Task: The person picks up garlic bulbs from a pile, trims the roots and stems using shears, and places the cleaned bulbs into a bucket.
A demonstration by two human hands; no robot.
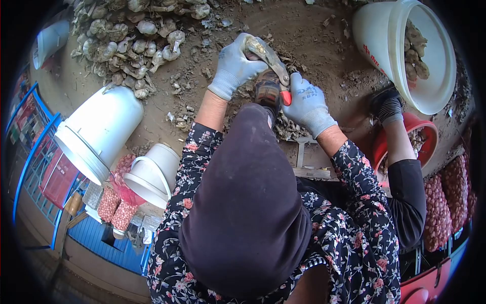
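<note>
My left hand [233,65], in a pale grey knit glove, is closed around a garlic bulb [254,47] above the dirt floor. My right hand [309,105], gloved the same way, grips pruning shears by their red handle [286,98]. The metal blades of the shears [274,62] reach up and left to the garlic; whether they are closed on its stem cannot be made out. Fingers and blades partly cover the bulb. Just below the shears is a shoe [267,91], in front of my raised dark knee [248,192].
A heap of garlic bulbs [147,45] lies at upper left. White buckets [109,124] [154,172] lie tipped at left. A large white bucket [377,38] holding garlic and a red bucket [430,137] stand at right. Net bags of garlic [438,213] are at far right. Dry peelings litter the ground.
</note>
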